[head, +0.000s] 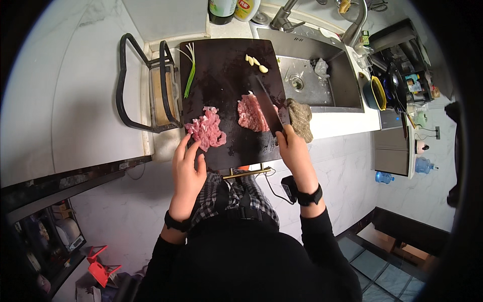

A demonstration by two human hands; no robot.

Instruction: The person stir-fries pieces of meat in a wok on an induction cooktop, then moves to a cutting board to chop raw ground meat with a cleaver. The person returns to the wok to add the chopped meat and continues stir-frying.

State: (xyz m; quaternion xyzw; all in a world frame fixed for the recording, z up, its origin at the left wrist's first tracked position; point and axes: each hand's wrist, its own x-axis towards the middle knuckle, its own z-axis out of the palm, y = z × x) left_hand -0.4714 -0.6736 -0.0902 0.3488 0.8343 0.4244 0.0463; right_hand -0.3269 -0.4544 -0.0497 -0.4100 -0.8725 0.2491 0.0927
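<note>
My right hand [293, 147] grips the handle of a broad kitchen knife [268, 107]. Its blade lies over the right part of a piece of raw meat [251, 113], hiding some of it. At the left, the fingertips of my left hand [188, 162] rest at the lower edge of a pile of cut raw meat [206, 130]; the fingers are apart and hold nothing. Both lots of meat lie on a dark cutting board [222, 79]. Several peeled garlic cloves [256, 63] are near its far right corner, and green onion stalks [190, 77] lie along its left side.
Right of the board is a steel sink [313, 79] with a faucet [283, 17]. A brown cloth [300, 119] lies against the board's right edge. A black-framed rack [162, 87] stands at the left, bottles [222, 9] behind. A brass-coloured handle [247, 173] juts out below.
</note>
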